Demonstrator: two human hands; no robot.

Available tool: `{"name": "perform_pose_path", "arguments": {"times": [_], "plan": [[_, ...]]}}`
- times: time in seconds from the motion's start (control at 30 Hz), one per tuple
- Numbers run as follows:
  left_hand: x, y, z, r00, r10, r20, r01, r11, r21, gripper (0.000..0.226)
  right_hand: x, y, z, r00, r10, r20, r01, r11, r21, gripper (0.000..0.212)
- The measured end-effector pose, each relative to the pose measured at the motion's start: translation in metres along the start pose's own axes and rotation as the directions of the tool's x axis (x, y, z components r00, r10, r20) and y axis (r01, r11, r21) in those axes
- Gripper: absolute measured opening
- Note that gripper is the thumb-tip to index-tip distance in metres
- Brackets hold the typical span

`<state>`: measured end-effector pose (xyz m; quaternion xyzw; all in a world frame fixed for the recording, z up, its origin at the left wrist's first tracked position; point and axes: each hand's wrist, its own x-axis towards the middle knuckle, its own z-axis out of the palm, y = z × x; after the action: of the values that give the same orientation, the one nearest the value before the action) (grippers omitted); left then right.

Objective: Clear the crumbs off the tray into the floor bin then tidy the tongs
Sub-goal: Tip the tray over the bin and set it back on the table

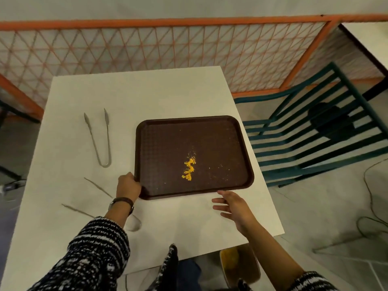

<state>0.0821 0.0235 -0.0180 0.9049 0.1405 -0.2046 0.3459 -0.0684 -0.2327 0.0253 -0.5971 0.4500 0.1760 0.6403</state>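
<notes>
A dark brown tray [163, 143] lies on the white table [147, 91], with a small heap of yellow crumbs [189, 168] and fine specks near its middle. My left hand [127, 186] grips the tray's near-left corner. Just off the tray's near edge, my right hand [232, 204] hovers with fingers spread, a fingertip touching the rim. Metal tongs [98, 136] lie open on the table left of the tray. A second pair of tongs [98, 186] lies nearer me, partly hidden under my left arm. No floor bin is in view.
A teal slatted chair [315, 131] stands right of the table. An orange mesh railing [189, 49] runs behind it. A yellow stool seat [239, 263] shows under the table's near edge. Cables [369, 206] trail on the floor at right.
</notes>
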Motion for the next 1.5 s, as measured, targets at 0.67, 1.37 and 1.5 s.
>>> {"name": "perform_pose_path", "arguments": {"times": [0.67,1.37,1.5], "plan": [[-0.189,-0.019,0.084,0.921,-0.144,0.361,0.340,0.749,-0.569,0.077,-0.057,0.102,-0.093,0.999,0.029,-0.046,-0.031,0.999,-0.043,0.036],[-0.493,-0.137,0.202,0.907,-0.077,0.413,0.382,0.563,-0.733,0.054,-0.154,0.347,-0.239,0.973,-0.137,-0.186,0.183,0.948,0.259,0.031],[-0.481,-0.145,0.179,0.931,-0.004,0.365,0.269,0.684,-0.678,0.035,-0.179,0.372,-0.280,0.976,-0.100,-0.192,0.142,0.966,0.216,0.031]]}}
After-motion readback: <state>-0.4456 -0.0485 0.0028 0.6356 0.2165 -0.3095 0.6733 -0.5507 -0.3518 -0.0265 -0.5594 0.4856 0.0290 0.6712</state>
